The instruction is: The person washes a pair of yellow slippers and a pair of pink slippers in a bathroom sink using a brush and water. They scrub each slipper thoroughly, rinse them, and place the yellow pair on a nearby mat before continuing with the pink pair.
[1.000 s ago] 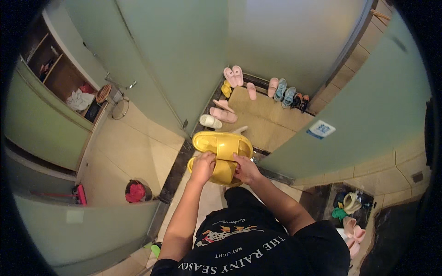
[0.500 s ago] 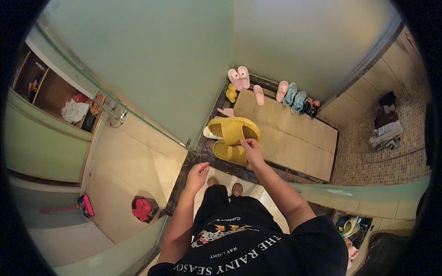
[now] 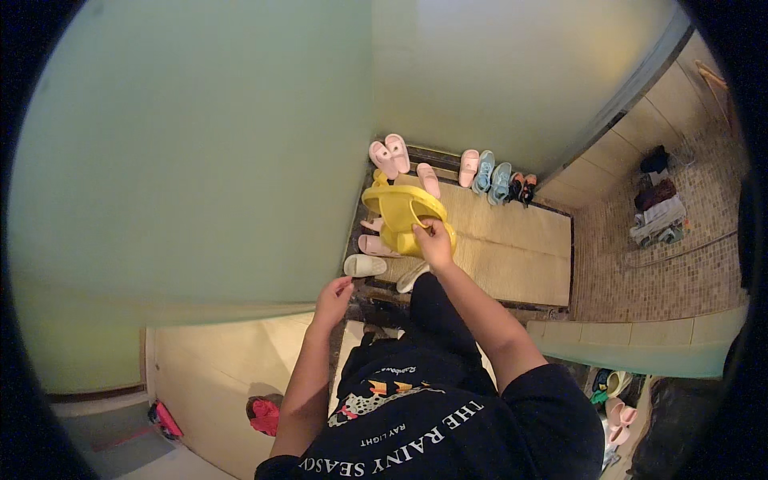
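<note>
My right hand [image 3: 433,242] grips a pair of yellow slippers [image 3: 398,210] by their straps, above the mat. The lower slipper is largely hidden behind the upper one and my fingers. With fingers loosely bent and holding nothing, my left hand [image 3: 333,301] hangs just short of a pale beige slipper [image 3: 365,266] on the dark ledge. Beside that slipper lies a pale pink one [image 3: 376,245], partly covered by the yellow pair. A whitish shoe [image 3: 414,276] sits at the mat's near edge, next to my leg.
Pink slippers [image 3: 390,156], light-blue sneakers [image 3: 490,178] and dark-orange shoes [image 3: 523,188] line the far side of the wooden mat [image 3: 512,248]. A frosted glass panel [image 3: 192,160] stands left. Folded clothes [image 3: 662,214] lie on the mosaic floor; a red-lined bin [image 3: 263,414] is lower left.
My body has moved forward, with a leg near the mat. The yellow slippers have tilted in my right hand. A beige slipper and a whitish shoe now show beneath; the glass panel fills more view.
</note>
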Tool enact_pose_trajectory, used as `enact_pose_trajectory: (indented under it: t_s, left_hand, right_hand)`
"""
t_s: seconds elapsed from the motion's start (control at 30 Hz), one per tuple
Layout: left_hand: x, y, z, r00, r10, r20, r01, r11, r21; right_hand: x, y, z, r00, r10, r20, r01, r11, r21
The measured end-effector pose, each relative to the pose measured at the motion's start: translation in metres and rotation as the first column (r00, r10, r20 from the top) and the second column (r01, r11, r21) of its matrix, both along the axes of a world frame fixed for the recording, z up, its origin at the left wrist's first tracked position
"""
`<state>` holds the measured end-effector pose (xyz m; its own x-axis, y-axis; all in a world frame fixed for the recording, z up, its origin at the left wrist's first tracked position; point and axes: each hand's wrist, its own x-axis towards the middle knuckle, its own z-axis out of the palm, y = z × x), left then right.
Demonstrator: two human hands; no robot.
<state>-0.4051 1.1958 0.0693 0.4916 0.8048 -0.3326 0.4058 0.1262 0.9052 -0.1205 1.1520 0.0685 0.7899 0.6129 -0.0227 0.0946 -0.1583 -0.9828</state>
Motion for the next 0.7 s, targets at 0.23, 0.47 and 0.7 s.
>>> enact_pose_trajectory:
  t_s: [0.23, 0.47, 0.7]
  left_hand:
    - [0.040, 0.049, -0.034, 0.998, 0.047, -0.041, -0.048, 0.999, -0.004]
    - [0.121, 0.100, -0.063, 0.973, 0.152, -0.174, -0.150, 0.988, 0.024]
    - [0.233, 0.108, -0.105, 0.879, 0.355, -0.319, -0.468, 0.773, -0.428]
  right_hand:
    - [0.094, 0.069, -0.020, 0.988, -0.031, 0.152, 0.049, 0.992, -0.116]
    - [0.236, 0.156, -0.101, 0.923, 0.140, 0.358, -0.011, 0.940, -0.340]
    - [0.359, 0.274, -0.222, 0.905, 0.379, 0.196, -0.152, 0.715, -0.682]
